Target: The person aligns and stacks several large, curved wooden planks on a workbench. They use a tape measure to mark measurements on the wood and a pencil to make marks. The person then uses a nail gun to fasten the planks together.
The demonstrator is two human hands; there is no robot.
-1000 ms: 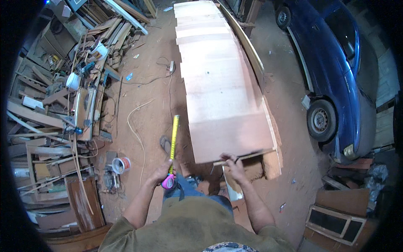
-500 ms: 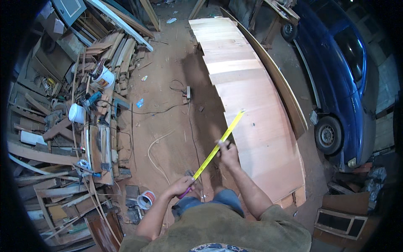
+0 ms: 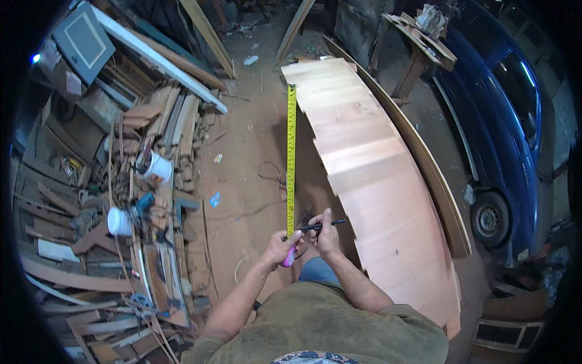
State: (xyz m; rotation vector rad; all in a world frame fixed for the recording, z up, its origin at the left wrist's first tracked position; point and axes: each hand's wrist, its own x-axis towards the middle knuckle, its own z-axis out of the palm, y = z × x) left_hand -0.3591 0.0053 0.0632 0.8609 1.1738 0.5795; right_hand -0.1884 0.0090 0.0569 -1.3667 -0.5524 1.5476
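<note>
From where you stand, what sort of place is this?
Probably a woodworking shop: loose boards are piled at the left, a long wooden panel stretches away ahead, and the left hand holds an extended tape measure.

A blue car [image 3: 512, 145] stands at right, while at left a white bucket [image 3: 160, 168] and a white tub [image 3: 119, 223] (a teal tool [image 3: 144, 202] lies just beside it) sit among piled wood offcuts [image 3: 162, 116].
</note>
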